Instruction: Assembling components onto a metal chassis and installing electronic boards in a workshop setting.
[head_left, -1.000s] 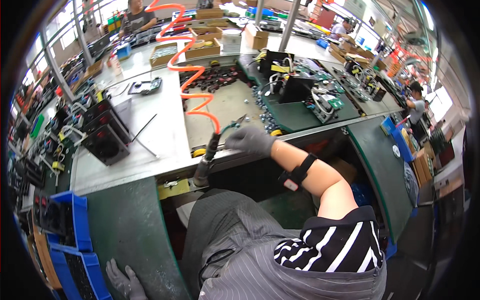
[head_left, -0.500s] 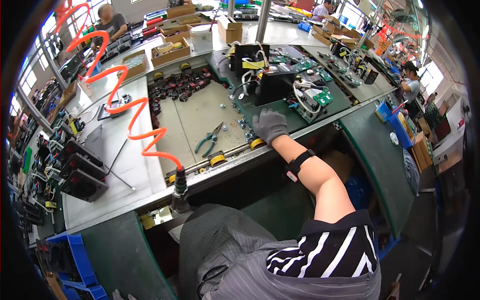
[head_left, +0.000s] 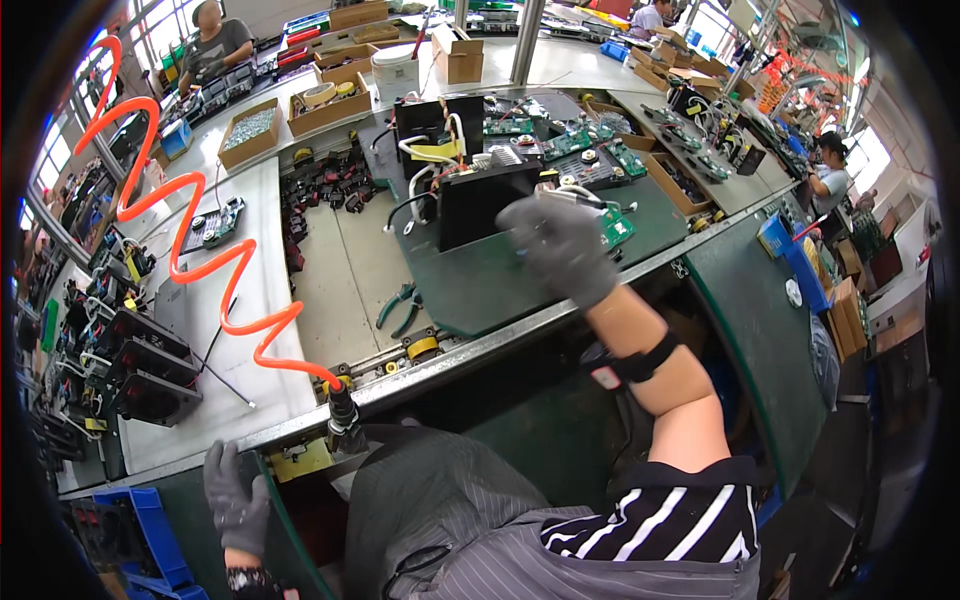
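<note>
My right hand (head_left: 565,250), in a grey glove and smeared by motion, is at the right edge of an upright black panel (head_left: 485,210). Its fingers are too blurred to show a grip. The panel stands on a dark green board (head_left: 480,300) with white cables, black housings and several circuit boards (head_left: 590,165). A small green circuit board (head_left: 617,228) lies just right of the hand. Low on the left, my gloved left hand (head_left: 238,500) is spread by the bench's front edge, holding nothing. Pliers (head_left: 400,310) with teal handles lie partly covered by the green board's left edge.
An orange coiled hose (head_left: 240,328) runs down to a black tool (head_left: 345,415) at the bench edge. Black fan units (head_left: 155,380) stand on the left, above a blue bin (head_left: 165,530). Small dark parts (head_left: 345,180) lie in the recessed bench section. Co-workers sit farther off.
The green board with its panel and circuit boards has slid left and nearer, over part of the pliers. My right hand has moved with it. My left hand has come further into view.
</note>
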